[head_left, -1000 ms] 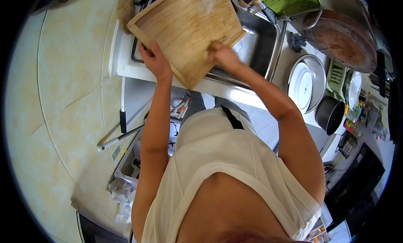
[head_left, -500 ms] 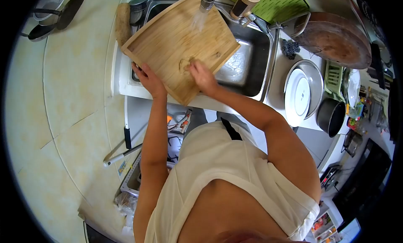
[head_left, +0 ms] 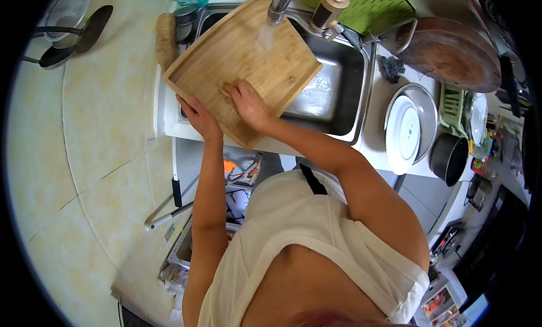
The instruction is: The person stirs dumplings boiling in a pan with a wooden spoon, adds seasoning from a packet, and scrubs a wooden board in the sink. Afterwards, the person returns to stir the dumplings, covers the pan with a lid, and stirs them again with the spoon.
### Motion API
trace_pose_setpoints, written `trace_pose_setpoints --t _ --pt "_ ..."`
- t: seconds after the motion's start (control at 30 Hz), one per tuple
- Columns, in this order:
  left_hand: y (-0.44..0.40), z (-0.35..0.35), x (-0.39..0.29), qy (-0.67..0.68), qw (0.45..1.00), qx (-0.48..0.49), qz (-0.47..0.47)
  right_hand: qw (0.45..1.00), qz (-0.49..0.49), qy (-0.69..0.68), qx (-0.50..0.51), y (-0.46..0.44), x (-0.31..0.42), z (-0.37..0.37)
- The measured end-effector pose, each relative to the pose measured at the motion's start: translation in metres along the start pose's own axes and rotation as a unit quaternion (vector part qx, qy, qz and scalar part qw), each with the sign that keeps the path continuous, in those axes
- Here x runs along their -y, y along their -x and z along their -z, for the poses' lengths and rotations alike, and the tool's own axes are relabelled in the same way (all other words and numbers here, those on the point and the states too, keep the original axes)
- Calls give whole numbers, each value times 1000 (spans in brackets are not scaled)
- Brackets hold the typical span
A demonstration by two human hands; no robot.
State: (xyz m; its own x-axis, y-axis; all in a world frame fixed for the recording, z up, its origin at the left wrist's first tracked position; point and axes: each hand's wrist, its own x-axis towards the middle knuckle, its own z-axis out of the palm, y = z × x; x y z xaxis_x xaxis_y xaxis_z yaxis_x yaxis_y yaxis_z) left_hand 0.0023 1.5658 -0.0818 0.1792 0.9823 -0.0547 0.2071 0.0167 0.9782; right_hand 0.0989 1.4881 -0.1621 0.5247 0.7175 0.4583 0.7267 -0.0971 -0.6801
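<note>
A wooden cutting board (head_left: pixel 254 62) lies slanted over the sink (head_left: pixel 333 84), wet on its upper face. My left hand (head_left: pixel 201 119) grips its lower left edge, fingers underneath or along the side. Pressed on the board's surface is my right hand (head_left: pixel 248 106), its fingers closed over something small and tan that is mostly hidden; its kind is unclear. Water runs from the faucet (head_left: pixel 276 14) onto the board's upper part.
Right of the sink stand a white plate (head_left: pixel 402 136) leaning in a metal bowl (head_left: pixel 426 112), a dark pot (head_left: pixel 450 157) and a steel wool scrubber (head_left: pixel 390 69). A round wooden chopping block (head_left: pixel 451 56) is behind them. Ladles (head_left: pixel 56 57) hang on the left wall.
My right hand has slid left across the board, with the tan thing under its fingers. My left hand keeps its hold on the edge. The camera view has shifted slightly.
</note>
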Motion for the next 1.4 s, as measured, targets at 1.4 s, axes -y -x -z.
trace_pose_setpoints --t 1.4 --pt "0 26 93 -228 972 49 -37 953 -136 231 143 -56 -109 13"
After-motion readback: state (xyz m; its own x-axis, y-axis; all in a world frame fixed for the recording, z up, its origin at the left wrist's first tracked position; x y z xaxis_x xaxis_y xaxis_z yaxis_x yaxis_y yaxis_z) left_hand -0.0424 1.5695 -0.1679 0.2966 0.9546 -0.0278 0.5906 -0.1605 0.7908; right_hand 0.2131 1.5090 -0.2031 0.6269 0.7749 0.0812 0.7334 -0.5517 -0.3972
